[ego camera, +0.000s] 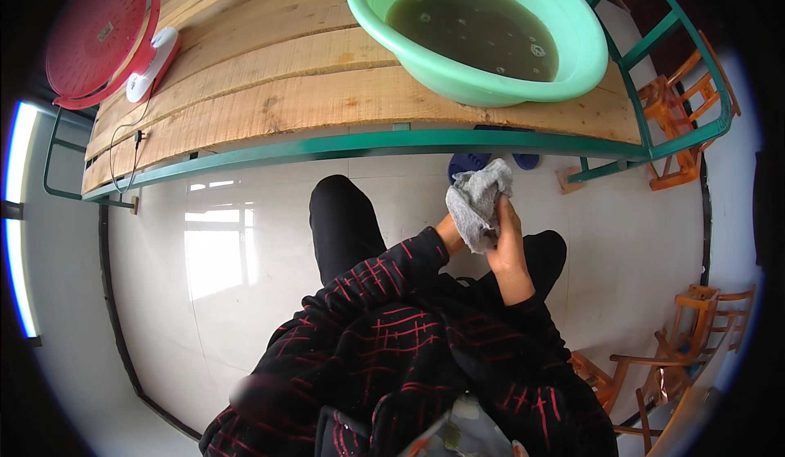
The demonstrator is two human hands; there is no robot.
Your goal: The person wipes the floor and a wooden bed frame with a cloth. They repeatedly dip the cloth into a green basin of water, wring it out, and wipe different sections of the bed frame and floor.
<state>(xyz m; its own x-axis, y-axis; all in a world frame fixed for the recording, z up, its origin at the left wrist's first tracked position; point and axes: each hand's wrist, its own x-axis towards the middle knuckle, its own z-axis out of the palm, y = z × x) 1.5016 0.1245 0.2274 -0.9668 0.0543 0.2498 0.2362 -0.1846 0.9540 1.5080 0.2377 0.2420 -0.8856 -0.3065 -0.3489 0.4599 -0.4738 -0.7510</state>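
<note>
A damp-looking grey towel (479,202) is bunched between my two hands, above the floor and between my knees. My right hand (509,236) grips its right side, with the thumb lying along the cloth. My left hand (451,235) goes in under the towel from the left; only the wrist area shows, and the fingers are covered. Beyond the hands, a light green plastic basin (466,86) rests on a slatted wooden platform (276,101). Murky brownish water (472,34) with a few bubbles stands in the basin.
The platform has a green metal frame (368,144). A red round electric appliance (101,31) sits at its far left, its cord (111,150) hanging over the edge. Blue slippers (469,164) lie beneath. Wooden chairs (671,126) stand at the right, with more wooden furniture (696,316) lower down.
</note>
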